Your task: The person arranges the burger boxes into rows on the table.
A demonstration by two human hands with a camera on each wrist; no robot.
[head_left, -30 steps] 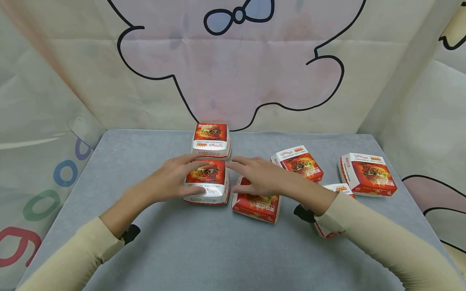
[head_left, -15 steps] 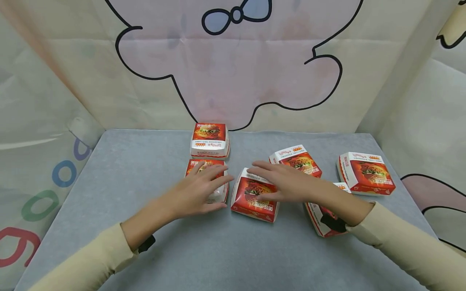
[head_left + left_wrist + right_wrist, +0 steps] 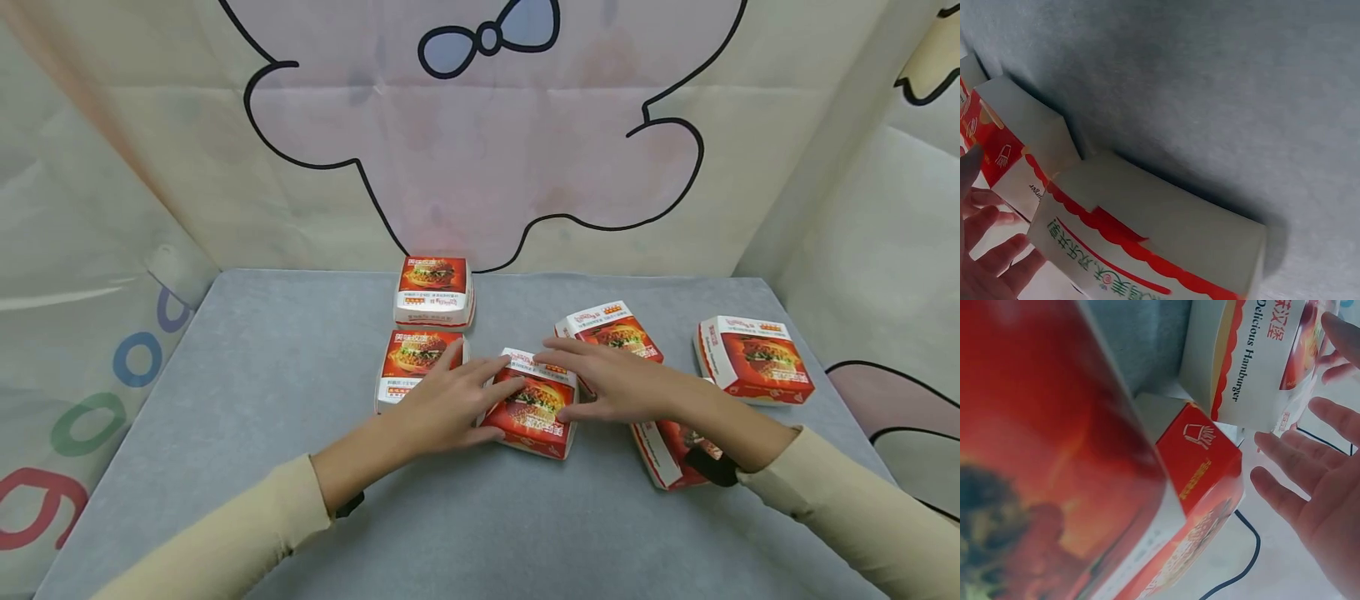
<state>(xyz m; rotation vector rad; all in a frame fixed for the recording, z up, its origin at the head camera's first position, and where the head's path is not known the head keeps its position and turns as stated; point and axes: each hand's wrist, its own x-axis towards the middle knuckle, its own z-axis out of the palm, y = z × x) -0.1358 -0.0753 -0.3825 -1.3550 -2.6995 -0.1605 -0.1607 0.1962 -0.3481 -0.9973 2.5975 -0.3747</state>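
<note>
Red-and-white hamburger boxes lie about the grey table. One hamburger box (image 3: 534, 421), slightly turned, sits between the two hands. My left hand (image 3: 448, 407) reaches over its left side, fingers spread and relaxed. Over its upper right edge is my right hand (image 3: 626, 379), fingers extended towards the left hand. In the left wrist view, the left fingers (image 3: 1007, 265) are right beside a box's printed white side (image 3: 1107, 256). The right wrist view has the right fingers (image 3: 1291, 462) spread near a white box side (image 3: 1260, 362). Neither hand is curled round a box.
At the left, a back box (image 3: 432, 287) stands behind another box (image 3: 412, 357), aligned in a column. A tilted box (image 3: 622, 333) lies behind the right hand, and another box (image 3: 663, 454) is partly under the right forearm. One more box (image 3: 765, 358) sits far right.
My left hand has moved right, from the left column's front box to the middle box. My right hand has shifted right, off the middle box's left part, uncovering more of it.
</note>
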